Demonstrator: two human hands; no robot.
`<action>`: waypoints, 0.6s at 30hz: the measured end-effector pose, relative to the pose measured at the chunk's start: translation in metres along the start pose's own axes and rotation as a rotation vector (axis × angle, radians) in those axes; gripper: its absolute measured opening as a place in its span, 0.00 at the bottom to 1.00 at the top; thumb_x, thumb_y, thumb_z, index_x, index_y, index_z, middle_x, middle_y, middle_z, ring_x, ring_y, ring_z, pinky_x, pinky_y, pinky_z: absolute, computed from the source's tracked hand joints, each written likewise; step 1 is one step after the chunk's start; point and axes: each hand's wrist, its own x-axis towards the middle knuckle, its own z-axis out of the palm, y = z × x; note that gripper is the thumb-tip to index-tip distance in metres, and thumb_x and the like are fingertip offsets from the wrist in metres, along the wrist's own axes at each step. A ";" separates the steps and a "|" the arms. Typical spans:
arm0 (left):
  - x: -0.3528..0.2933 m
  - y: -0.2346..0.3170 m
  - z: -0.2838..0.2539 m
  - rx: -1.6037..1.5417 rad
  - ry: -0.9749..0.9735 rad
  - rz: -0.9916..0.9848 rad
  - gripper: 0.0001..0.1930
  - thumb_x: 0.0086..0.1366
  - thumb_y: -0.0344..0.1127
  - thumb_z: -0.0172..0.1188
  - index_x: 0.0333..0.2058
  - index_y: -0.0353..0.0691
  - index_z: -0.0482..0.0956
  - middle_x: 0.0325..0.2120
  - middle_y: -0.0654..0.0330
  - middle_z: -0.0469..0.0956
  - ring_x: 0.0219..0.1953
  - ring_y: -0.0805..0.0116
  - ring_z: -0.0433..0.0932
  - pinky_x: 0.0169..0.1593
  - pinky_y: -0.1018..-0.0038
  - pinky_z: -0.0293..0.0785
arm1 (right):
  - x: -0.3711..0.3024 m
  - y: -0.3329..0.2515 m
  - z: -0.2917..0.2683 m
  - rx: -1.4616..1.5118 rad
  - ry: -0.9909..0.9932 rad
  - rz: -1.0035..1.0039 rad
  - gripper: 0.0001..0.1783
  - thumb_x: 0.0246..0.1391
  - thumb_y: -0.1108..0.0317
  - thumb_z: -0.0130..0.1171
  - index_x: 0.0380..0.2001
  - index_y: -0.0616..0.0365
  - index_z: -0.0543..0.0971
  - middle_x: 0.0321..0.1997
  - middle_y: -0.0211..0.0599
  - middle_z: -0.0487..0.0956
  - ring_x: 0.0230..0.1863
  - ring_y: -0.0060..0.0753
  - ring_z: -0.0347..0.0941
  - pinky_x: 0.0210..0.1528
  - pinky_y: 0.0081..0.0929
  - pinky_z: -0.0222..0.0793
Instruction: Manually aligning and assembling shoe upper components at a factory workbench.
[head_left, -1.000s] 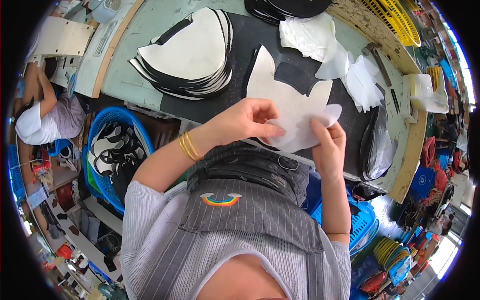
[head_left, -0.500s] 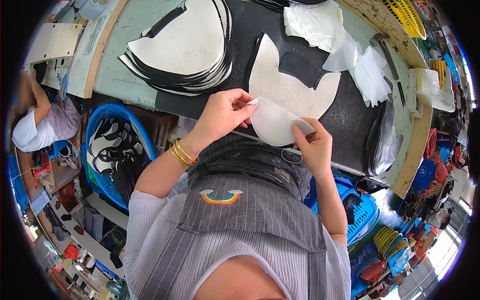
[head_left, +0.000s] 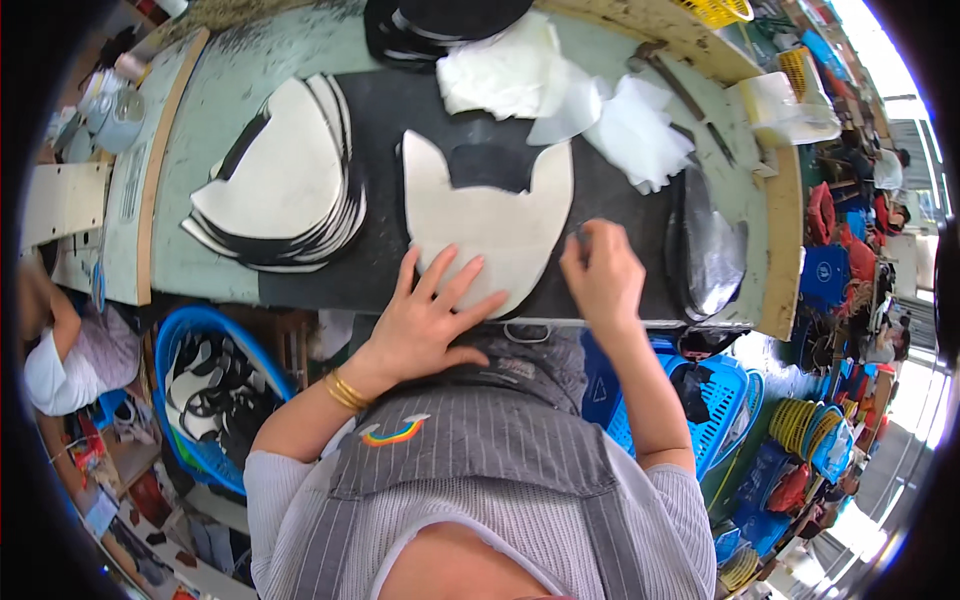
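A cream cut piece (head_left: 488, 225) with two upright points and a notched top lies on the black mat (head_left: 380, 120). My left hand (head_left: 428, 318) is spread flat over its lower left edge, fingers apart. Just right of that piece, above the mat, my right hand (head_left: 606, 275) has its fingers curled together. A small dark bit shows at its fingertips, too unclear to name. To the left is a stack of cream and black cut pieces (head_left: 285, 170). Thin white translucent sheets (head_left: 640, 135) lie beyond my right hand.
A hammer (head_left: 672, 85) lies at the far right by the wooden table edge (head_left: 783, 230). Glossy dark curved pieces (head_left: 700, 250) are stacked near it. Blue baskets (head_left: 170, 400) stand below the table on both sides. A person in white (head_left: 60, 370) sits at the left.
The white rounded sheet is out of both hands and I cannot make it out now. My left hand has flattened onto the cream piece; my right hand has moved away from it and closed.
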 end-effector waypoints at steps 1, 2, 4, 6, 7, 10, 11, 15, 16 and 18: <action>0.003 0.004 -0.002 0.009 0.007 -0.005 0.44 0.45 0.60 0.63 0.58 0.43 0.65 0.55 0.53 0.63 0.59 0.50 0.59 0.61 0.43 0.48 | 0.018 0.017 -0.012 -0.006 0.080 -0.010 0.10 0.48 0.68 0.59 0.32 0.60 0.72 0.29 0.45 0.74 0.30 0.48 0.73 0.32 0.38 0.70; 0.009 0.007 -0.008 0.015 0.052 -0.004 0.36 0.47 0.61 0.62 0.49 0.41 0.74 0.48 0.52 0.68 0.54 0.51 0.63 0.59 0.47 0.53 | 0.038 0.034 -0.024 -0.055 0.108 -0.011 0.09 0.47 0.69 0.59 0.32 0.60 0.73 0.31 0.45 0.74 0.33 0.48 0.73 0.35 0.38 0.70; 0.032 0.005 -0.021 -0.040 0.008 0.005 0.31 0.49 0.60 0.61 0.42 0.40 0.76 0.44 0.52 0.70 0.51 0.52 0.66 0.56 0.51 0.56 | 0.081 0.075 -0.035 -0.120 0.152 -0.084 0.09 0.47 0.70 0.59 0.33 0.61 0.75 0.35 0.44 0.75 0.39 0.48 0.72 0.40 0.39 0.69; 0.069 0.000 -0.019 -0.102 0.164 0.071 0.24 0.55 0.57 0.57 0.24 0.37 0.78 0.34 0.53 0.73 0.43 0.54 0.70 0.50 0.60 0.62 | 0.111 0.116 -0.030 -0.132 0.080 -0.204 0.15 0.45 0.70 0.60 0.38 0.63 0.76 0.42 0.46 0.76 0.46 0.49 0.70 0.47 0.40 0.67; 0.095 -0.004 -0.019 -0.049 0.193 0.143 0.23 0.57 0.55 0.57 0.29 0.35 0.78 0.37 0.52 0.73 0.44 0.55 0.70 0.50 0.62 0.63 | 0.122 0.128 -0.024 -0.159 0.023 -0.260 0.15 0.44 0.68 0.59 0.36 0.66 0.75 0.42 0.51 0.76 0.47 0.53 0.71 0.49 0.42 0.67; 0.173 -0.020 0.021 -0.154 0.275 0.226 0.23 0.59 0.53 0.56 0.39 0.35 0.75 0.45 0.53 0.73 0.48 0.58 0.70 0.51 0.62 0.63 | 0.148 0.115 -0.028 -0.268 -0.333 -0.124 0.11 0.43 0.68 0.57 0.28 0.66 0.75 0.35 0.56 0.78 0.36 0.58 0.75 0.42 0.45 0.71; 0.195 -0.027 0.034 -0.183 0.239 0.236 0.24 0.59 0.52 0.55 0.43 0.35 0.74 0.49 0.54 0.72 0.51 0.59 0.69 0.53 0.62 0.62 | 0.150 0.119 -0.020 -0.328 -0.342 -0.154 0.09 0.42 0.69 0.56 0.26 0.66 0.75 0.31 0.57 0.78 0.32 0.59 0.76 0.39 0.46 0.72; 0.227 -0.028 0.058 -0.090 0.010 0.110 0.27 0.60 0.56 0.53 0.45 0.35 0.72 0.50 0.55 0.71 0.52 0.61 0.69 0.53 0.62 0.61 | 0.151 0.135 -0.015 -0.639 -0.197 -0.165 0.07 0.46 0.69 0.52 0.23 0.60 0.77 0.25 0.49 0.78 0.29 0.50 0.78 0.32 0.40 0.75; 0.226 -0.026 0.054 -0.025 -0.006 0.079 0.29 0.60 0.58 0.52 0.45 0.35 0.72 0.51 0.55 0.71 0.52 0.61 0.69 0.53 0.62 0.61 | 0.157 0.131 -0.030 -0.818 -0.058 -0.057 0.08 0.49 0.68 0.51 0.23 0.58 0.77 0.25 0.45 0.79 0.26 0.46 0.78 0.29 0.37 0.75; 0.226 -0.028 0.053 0.000 0.038 0.064 0.32 0.58 0.61 0.53 0.45 0.34 0.71 0.49 0.53 0.71 0.51 0.61 0.69 0.52 0.60 0.62 | 0.163 0.141 -0.065 -0.502 0.411 0.089 0.09 0.51 0.64 0.52 0.27 0.57 0.76 0.25 0.43 0.78 0.25 0.47 0.77 0.27 0.39 0.72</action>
